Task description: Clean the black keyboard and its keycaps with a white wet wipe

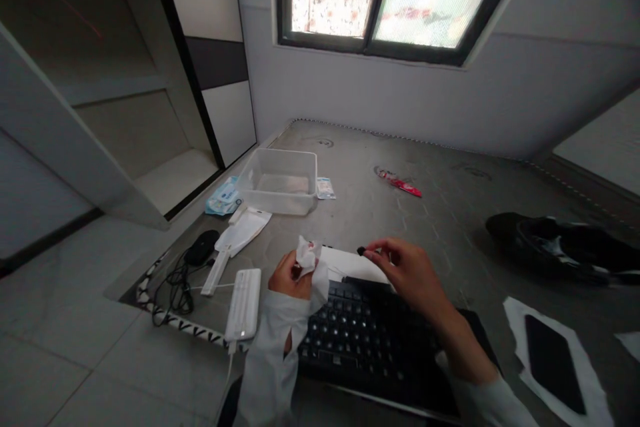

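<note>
A crumpled white wipe (pixel 309 255) is gripped in my left hand (pixel 291 277), which is held above the upper left corner of the black keyboard (pixel 350 327). Between the thumb and fingertips of my right hand (pixel 405 267) is a small black keycap (pixel 361 251), raised over the keyboard's far edge. Light marks show on the keyboard's left and middle rows, while its right part is dark and partly under my right forearm. Behind the keyboard lies a white sheet (pixel 350 261), partly covered by it.
A clear plastic bin (pixel 295 203) stands farther back, beside a blue packet (pixel 223 196) and a small white sachet (pixel 325 188). On the left are a white power bank (pixel 243 303) and a black mouse (pixel 201 247). A phone (pixel 553 360) and a black bag (pixel 560 247) lie right.
</note>
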Motion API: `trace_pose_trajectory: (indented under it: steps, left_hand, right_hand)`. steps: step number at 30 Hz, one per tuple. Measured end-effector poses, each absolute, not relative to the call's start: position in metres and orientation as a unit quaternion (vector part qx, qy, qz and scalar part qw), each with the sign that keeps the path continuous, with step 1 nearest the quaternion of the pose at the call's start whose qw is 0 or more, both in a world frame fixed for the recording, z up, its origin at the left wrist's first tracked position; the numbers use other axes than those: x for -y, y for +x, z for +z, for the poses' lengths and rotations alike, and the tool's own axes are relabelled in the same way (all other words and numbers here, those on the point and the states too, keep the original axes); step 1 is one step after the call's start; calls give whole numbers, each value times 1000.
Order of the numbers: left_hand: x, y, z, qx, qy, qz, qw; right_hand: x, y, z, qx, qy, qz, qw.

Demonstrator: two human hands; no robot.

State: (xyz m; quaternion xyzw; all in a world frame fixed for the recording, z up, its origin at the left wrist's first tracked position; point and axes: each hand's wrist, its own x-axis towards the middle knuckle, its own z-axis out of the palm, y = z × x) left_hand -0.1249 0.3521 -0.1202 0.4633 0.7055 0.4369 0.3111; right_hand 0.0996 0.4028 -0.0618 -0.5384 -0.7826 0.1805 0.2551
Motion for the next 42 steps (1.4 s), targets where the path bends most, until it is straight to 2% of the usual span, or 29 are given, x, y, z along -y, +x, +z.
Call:
trace_pose_trajectory:
  steps: [2, 5, 16, 25, 29, 34, 42]
  left_hand:
    - [-351, -114, -120, -668, 454, 483, 339]
    - [-349, -99, -115, -630, 471, 501, 361]
    - [-339, -44, -91, -530, 558, 483, 417]
    - [-345, -26, -99, -449, 684, 491, 299]
    - [-346, -23, -107, -460, 661, 521, 283]
    - [-341, -18, -102, -583, 568, 495, 304]
    - [-338, -23, -82, -626, 523, 490, 307]
  right_hand:
    - [-369, 108, -65, 738, -559, 227, 302]
    - [-343, 117, -69, 707, -576, 262, 316]
    - [-346, 136, -58, 697, -545, 304, 354]
    - [-345, 147, -57, 694, -524, 304, 390]
    - [-349, 144, -61, 684, -511, 339, 394]
    - [-350, 144, -64, 659, -500, 375, 419]
    - [-349, 140, -70, 653, -525, 292, 461]
